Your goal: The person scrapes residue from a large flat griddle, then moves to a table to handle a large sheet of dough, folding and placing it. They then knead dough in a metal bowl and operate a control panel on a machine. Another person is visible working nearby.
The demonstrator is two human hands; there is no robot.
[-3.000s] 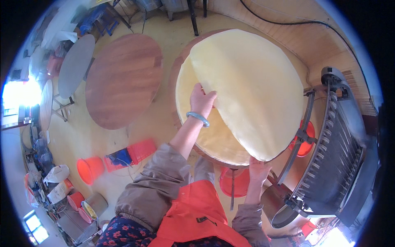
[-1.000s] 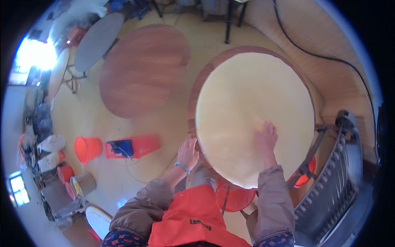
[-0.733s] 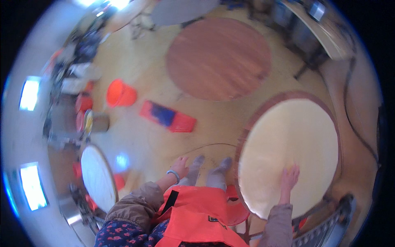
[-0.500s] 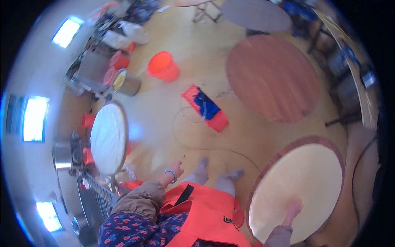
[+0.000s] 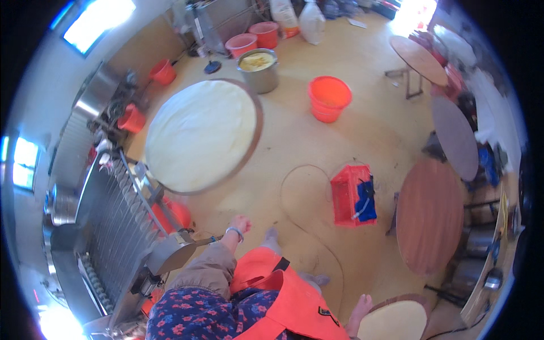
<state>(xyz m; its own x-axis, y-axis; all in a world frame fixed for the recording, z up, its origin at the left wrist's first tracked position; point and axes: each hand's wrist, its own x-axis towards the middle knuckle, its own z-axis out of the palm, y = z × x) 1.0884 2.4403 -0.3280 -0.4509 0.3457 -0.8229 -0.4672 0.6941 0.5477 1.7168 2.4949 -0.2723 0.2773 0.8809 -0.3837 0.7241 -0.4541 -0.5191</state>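
Note:
My left hand (image 5: 241, 223), with a pale bracelet at the wrist, hangs in the air in front of me, its fingers curled in and nothing seen in them. My right hand (image 5: 361, 306) is low at the right, beside the edge of a round table covered with a pale, smooth sheet (image 5: 396, 322); blur hides how its fingers lie. Ahead to the left stands another round table, bearing a large white sheet (image 5: 204, 136) that looks like dough. A conveyor-like metal machine (image 5: 116, 215) with a row of rollers is close on my left.
An orange bucket (image 5: 330, 101) and a red crate (image 5: 344, 198) with a blue thing in it stand on the floor. A cable (image 5: 283, 195) loops across it. Beyond the white sheet is a metal pot (image 5: 262, 81). Round brown tabletops (image 5: 429, 218) are at the right.
My view has swung left, bringing the white-sheeted table and the machine closer. My right hand, earlier over the pale sheet at the right, is now at that table's edge. My left hand stays hanging.

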